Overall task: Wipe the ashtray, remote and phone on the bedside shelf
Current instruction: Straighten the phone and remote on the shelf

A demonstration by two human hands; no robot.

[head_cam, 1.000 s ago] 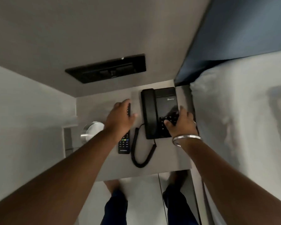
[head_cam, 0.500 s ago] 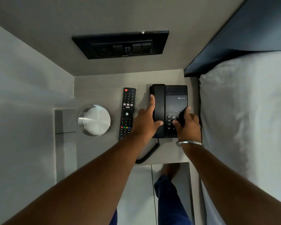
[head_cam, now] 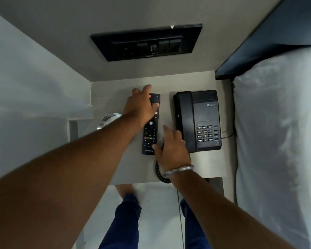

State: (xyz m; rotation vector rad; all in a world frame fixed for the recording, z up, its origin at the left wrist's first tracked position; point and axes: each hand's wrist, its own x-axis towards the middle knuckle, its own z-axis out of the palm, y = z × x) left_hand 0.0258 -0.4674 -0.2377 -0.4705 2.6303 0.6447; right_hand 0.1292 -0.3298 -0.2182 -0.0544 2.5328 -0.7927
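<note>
A black remote (head_cam: 150,133) lies lengthwise on the grey bedside shelf (head_cam: 111,97). My left hand (head_cam: 142,106) covers its far end, fingers over the left edge and thumb on the buttons. My right hand (head_cam: 172,148), with a metal bangle on the wrist, is spread open between remote and phone, its thumb touching the remote's near right corner. The black desk phone (head_cam: 201,119) stands to the right, handset in its cradle, its coiled cord (head_cam: 160,174) running under my right wrist. The round metal ashtray (head_cam: 109,119) sits at the left, mostly hidden by my left forearm. No cloth shows.
A black switch panel (head_cam: 145,44) is set in the wall behind the shelf. A white bed (head_cam: 276,132) borders the shelf on the right, under a dark headboard (head_cam: 285,24). A grey wall closes the left side. My legs in blue trousers (head_cam: 122,221) stand below the shelf's front edge.
My left hand left the phone's handset and went left onto the remote's far end. My right hand came off the keypad to the remote's near end. The view shifted.
</note>
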